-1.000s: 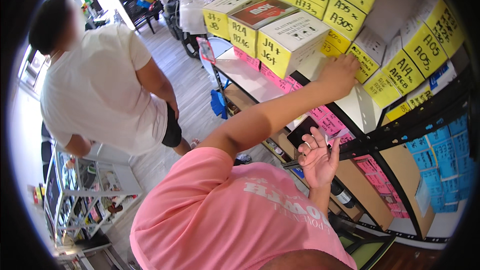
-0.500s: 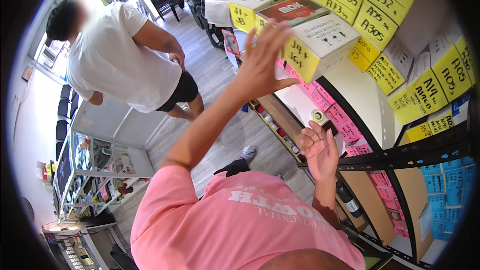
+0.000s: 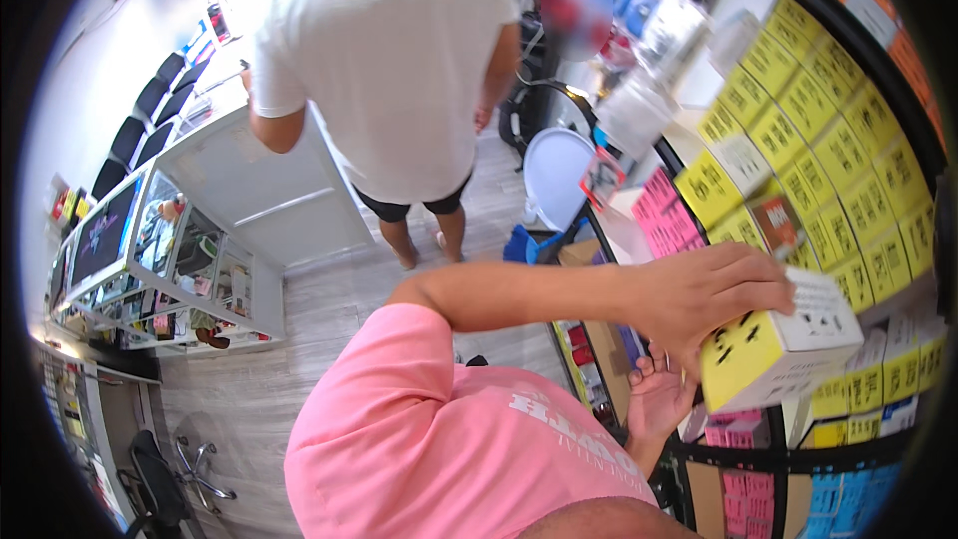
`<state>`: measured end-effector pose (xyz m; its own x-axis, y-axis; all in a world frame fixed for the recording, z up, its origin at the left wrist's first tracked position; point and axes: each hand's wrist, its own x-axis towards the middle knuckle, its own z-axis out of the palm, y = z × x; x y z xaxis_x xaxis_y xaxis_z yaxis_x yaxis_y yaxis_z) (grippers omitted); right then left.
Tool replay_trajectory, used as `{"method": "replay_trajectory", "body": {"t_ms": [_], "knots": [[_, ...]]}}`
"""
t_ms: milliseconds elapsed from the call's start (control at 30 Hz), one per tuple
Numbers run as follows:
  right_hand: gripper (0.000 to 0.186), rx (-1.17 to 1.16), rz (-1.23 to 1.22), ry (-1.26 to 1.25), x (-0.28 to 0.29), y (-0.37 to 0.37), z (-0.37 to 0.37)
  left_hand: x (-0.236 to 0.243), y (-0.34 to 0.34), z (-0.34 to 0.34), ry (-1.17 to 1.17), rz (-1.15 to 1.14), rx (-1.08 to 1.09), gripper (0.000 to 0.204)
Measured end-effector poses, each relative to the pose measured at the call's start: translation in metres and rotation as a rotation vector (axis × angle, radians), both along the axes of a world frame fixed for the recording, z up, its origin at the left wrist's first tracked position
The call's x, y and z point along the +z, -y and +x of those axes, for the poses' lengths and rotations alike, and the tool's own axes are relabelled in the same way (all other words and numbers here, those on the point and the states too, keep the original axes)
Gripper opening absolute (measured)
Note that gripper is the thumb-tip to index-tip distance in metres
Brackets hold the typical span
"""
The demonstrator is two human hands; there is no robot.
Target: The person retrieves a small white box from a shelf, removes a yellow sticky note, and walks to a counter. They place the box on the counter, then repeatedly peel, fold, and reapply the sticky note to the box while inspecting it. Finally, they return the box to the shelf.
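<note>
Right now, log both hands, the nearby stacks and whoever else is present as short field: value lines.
Left hand: gripping box
Box colours: white, yellow on one face
Right hand: open, fingers slightly curled, close beside the box; contact unclear
Stacks: yellow boxes, pink boxes, blue boxes
Also present: person in white, back turned

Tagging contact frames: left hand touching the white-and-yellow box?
Touching. The head view shows it: fingers of the left hand lie over the upper edge of the white-and-yellow box, no gap visible.
</note>
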<state>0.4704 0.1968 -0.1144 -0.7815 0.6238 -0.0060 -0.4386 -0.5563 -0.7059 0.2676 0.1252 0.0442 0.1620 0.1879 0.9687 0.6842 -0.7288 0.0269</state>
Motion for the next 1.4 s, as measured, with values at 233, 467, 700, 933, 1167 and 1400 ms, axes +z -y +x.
{"method": "replay_trajectory", "body": {"t_ms": [233,467,700,933,1167,1400], "knots": [[0.096,0.300,0.031,-0.237,0.057,0.079,-0.139,-0.013,0.215,-0.080,0.285,-0.564,0.179,0.116],[0.096,0.865,-0.106,-0.073,0.021,0.122,-0.245,-0.040,0.307,-0.086,0.572,-0.814,0.618,0.116],[0.078,1.085,-0.403,-0.029,-0.012,0.171,-0.287,-0.070,0.328,-0.075,0.823,-0.570,0.739,0.090],[0.082,1.145,-0.450,-0.029,-0.018,0.155,-0.322,-0.065,0.303,-0.092,0.853,-0.548,0.788,0.074],[0.079,1.063,-0.635,-0.099,-0.023,0.093,-0.355,-0.063,0.240,-0.139,0.785,-0.578,0.939,0.074],[0.077,0.811,-0.590,-0.125,-0.040,0.036,-0.367,-0.075,0.160,-0.189,0.434,-0.857,1.001,0.062]]}}
